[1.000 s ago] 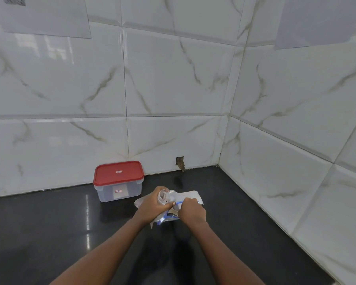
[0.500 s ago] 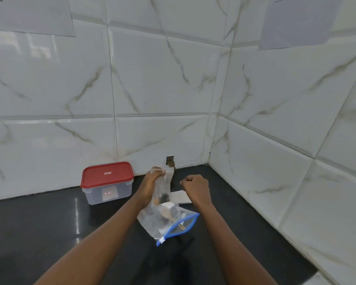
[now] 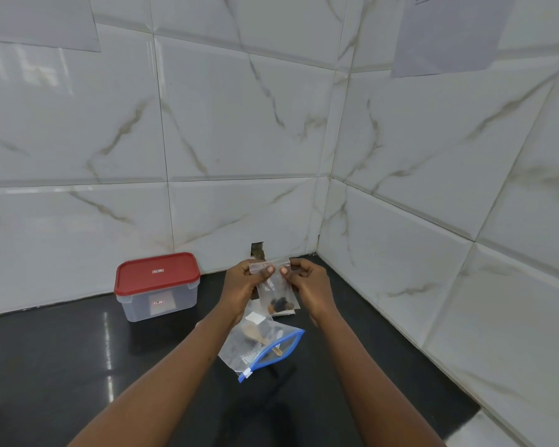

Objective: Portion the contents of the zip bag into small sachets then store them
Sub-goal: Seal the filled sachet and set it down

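- Two hands meet above the black glossy bench: the left hand and the right hand each pinch the top strip of a small clear plastic sachet, thumbs nearly touching at its mouth.
- The sachet hangs upright between them, with a few dark and brown bits sitting at its bottom.
- Below the left wrist lies the larger clear zip bag with a blue zip strip, its blue edge facing the near right; brown pieces show inside. Whether the left hand also touches it, I cannot tell.
- A flat white stack, partly hidden behind the sachet, lies on the bench.
- To the left, near the back wall, stands a clear plastic box with a red lid, shut, well apart from the hands.
- The white marble-patterned tiled walls close the bench at the back and the right, forming a corner just behind the hands; open bench lies to the left and toward the person.
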Action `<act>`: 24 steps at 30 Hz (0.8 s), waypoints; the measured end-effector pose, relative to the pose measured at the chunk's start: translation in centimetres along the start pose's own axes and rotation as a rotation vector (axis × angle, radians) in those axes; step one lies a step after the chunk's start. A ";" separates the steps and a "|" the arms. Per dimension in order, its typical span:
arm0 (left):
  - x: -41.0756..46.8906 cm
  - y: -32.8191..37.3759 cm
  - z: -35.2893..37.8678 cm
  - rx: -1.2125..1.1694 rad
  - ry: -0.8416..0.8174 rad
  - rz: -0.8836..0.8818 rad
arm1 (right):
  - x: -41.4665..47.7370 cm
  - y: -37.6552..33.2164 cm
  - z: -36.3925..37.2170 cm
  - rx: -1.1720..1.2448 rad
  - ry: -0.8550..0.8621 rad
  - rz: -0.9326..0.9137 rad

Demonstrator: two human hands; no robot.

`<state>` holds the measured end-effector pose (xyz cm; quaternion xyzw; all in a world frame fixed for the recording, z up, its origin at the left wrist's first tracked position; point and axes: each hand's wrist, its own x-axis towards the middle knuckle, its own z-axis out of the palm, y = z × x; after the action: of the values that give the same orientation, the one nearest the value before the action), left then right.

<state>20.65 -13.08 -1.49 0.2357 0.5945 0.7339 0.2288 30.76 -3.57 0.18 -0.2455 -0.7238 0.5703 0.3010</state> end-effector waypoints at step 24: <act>-0.2 -1.0 1.7 0.608 0.125 0.255 | -1.7 0.2 -1.1 0.144 0.299 0.157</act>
<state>21.96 -11.70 -2.14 0.3205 0.7649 0.5585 0.0173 32.79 -4.00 -0.07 -0.3612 -0.6069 0.5996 0.3765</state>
